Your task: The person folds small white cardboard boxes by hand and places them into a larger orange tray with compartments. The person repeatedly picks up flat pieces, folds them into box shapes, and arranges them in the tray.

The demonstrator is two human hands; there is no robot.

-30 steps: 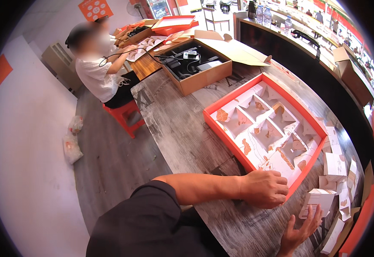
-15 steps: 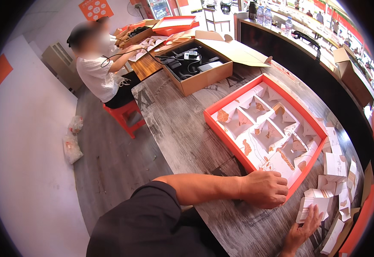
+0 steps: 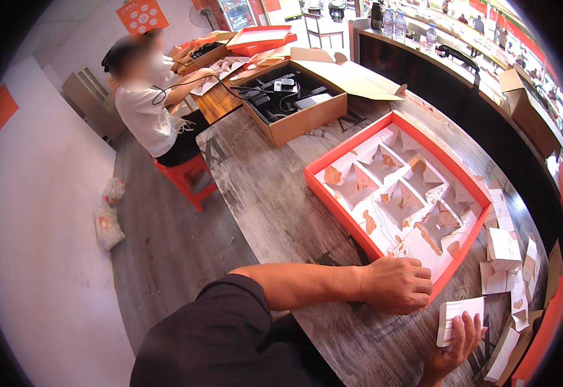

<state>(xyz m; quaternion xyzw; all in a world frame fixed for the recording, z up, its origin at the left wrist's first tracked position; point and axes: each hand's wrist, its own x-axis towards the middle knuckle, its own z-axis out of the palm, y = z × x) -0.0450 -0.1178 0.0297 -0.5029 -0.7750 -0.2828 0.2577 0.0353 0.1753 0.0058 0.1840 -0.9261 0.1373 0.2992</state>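
Observation:
A red-rimmed tray [image 3: 359,230] lies on the table, its white insert [image 3: 394,242] patterned with orange-brown leaves and cut into several star-like compartments. My left hand [image 3: 397,284] is curled over the tray's near corner, gripping its rim. To the right of that corner, my right hand [image 3: 460,342] holds a small white carton [image 3: 452,319] with thin stripes, the fingers lying across its face. More small white cartons [image 3: 504,249] are heaped just beyond my right hand, some looking flattened or partly folded.
Farther along the grey wood-patterned table [image 3: 262,187], an open brown cardboard box [image 3: 307,119] holds black devices and cables. A person [image 3: 143,116] sits on a red stool [image 3: 188,184] handling patterned card. A dark counter [image 3: 423,74] bounds the right side; plastic bags [image 3: 108,226] lie by the wall.
My right hand has drawn the small striped carton slightly left, away from the heap, and tilted it up. My left hand stays on the tray's corner.

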